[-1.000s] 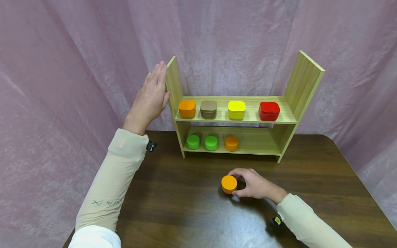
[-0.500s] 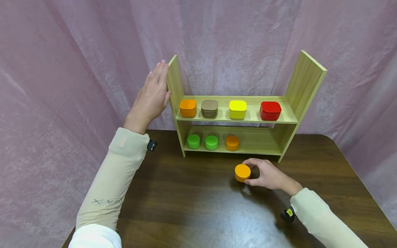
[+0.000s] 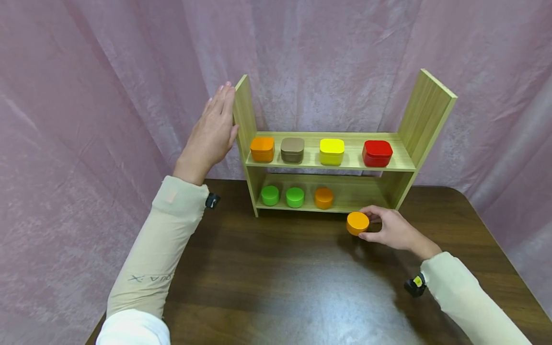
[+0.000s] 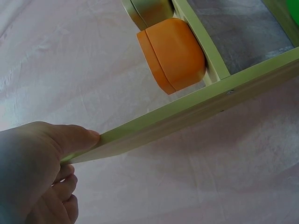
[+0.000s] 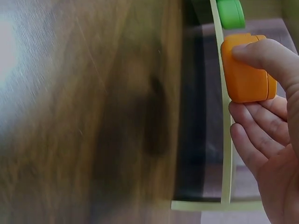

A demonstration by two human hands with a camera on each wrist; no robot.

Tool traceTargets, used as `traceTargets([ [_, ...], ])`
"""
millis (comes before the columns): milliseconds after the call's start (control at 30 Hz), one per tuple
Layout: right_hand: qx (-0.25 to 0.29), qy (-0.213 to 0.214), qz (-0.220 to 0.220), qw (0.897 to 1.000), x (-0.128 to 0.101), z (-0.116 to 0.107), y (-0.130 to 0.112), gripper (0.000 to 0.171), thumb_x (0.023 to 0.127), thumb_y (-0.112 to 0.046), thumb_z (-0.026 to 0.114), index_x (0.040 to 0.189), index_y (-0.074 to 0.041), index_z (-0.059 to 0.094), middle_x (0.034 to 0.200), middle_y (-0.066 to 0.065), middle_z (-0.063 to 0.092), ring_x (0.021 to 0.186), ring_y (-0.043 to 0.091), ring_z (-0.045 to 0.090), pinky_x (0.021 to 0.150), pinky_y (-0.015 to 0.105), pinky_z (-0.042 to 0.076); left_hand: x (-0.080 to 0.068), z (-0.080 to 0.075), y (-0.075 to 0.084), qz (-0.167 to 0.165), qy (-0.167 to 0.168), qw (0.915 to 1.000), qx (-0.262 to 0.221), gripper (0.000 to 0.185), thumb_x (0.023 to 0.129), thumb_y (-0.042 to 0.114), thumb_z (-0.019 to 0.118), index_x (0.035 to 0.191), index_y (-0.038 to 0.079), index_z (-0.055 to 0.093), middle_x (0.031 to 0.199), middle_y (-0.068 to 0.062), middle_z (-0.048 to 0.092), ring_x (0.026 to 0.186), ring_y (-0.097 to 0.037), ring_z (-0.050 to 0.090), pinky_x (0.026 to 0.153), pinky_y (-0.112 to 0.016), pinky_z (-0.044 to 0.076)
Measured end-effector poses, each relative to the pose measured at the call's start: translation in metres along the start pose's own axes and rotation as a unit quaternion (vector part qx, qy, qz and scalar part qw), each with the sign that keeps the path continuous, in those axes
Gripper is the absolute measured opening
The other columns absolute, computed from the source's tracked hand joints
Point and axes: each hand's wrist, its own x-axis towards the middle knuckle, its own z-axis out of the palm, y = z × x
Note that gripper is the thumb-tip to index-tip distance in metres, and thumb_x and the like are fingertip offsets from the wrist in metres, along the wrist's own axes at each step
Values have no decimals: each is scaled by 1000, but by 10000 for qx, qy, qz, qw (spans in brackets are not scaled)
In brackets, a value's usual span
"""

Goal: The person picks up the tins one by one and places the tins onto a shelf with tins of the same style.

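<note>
My right hand (image 3: 385, 229) grips a round orange tin (image 3: 357, 223) just above the dark table, right in front of the lower board of the wooden shelf (image 3: 424, 112). In the right wrist view the thumb and fingers (image 5: 261, 56) curl round the orange tin (image 5: 244, 70) at the shelf's front edge. My left hand (image 3: 212, 132) lies flat with straight fingers against the shelf's left side panel (image 3: 244, 111); the left wrist view shows the thumb (image 4: 70, 137) on the panel edge (image 4: 187, 116). Two green round tins (image 3: 282, 196) and one orange round tin (image 3: 323, 197) stand on the lower board.
The upper board carries square tins: orange (image 3: 262, 148), brown (image 3: 292, 149), yellow (image 3: 331, 151) and red (image 3: 377, 153). A pink curtain (image 3: 108, 96) hangs close behind and on both sides. The lower board's right half (image 3: 371, 194) holds nothing. The table's right edge (image 3: 500, 244) runs diagonally.
My right hand has carried the round orange tin away from me and to the right, from mid-table up to the shelf's lower front edge. The left hand has stayed on the side panel.
</note>
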Motion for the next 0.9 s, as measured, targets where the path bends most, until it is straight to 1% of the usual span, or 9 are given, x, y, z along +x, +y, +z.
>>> traceTargets([
  [167,-51,101,176,9998,1,-11,5,59,85,-27,91,131,-2,65,121,13,75,106,29,73,96,51,62,0,-1,1,-9,-15,10000,-3,78,106,11,60,167,-3,14,177,-20,16,166,-35,17,135,-51,16],
  [367,-102,332,383,9987,6,-21,12,59,87,-27,89,133,0,63,124,18,74,108,35,73,97,57,60,-1,-1,1,-15,-5,10000,14,79,106,11,61,167,-3,13,177,-20,16,166,-35,17,135,-52,18],
  [600,51,640,477,9968,15,-22,16,60,87,-23,88,135,4,62,127,23,72,111,40,74,98,58,59,-1,0,0,-8,6,10000,14,79,106,12,61,167,-2,13,177,-19,15,166,-34,17,135,-52,17],
  [800,91,705,565,9959,19,-21,15,65,89,-23,86,138,9,59,131,29,70,115,44,72,101,59,57,-1,0,0,27,20,10000,44,78,106,12,60,167,-3,13,177,-20,15,165,-35,18,135,-53,19],
  [900,77,724,689,9950,22,-20,15,67,90,-24,85,140,10,57,133,31,68,118,46,70,104,61,56,-1,0,0,38,23,10000,39,78,106,11,60,167,-4,13,177,-20,16,165,-35,18,135,-53,19],
])
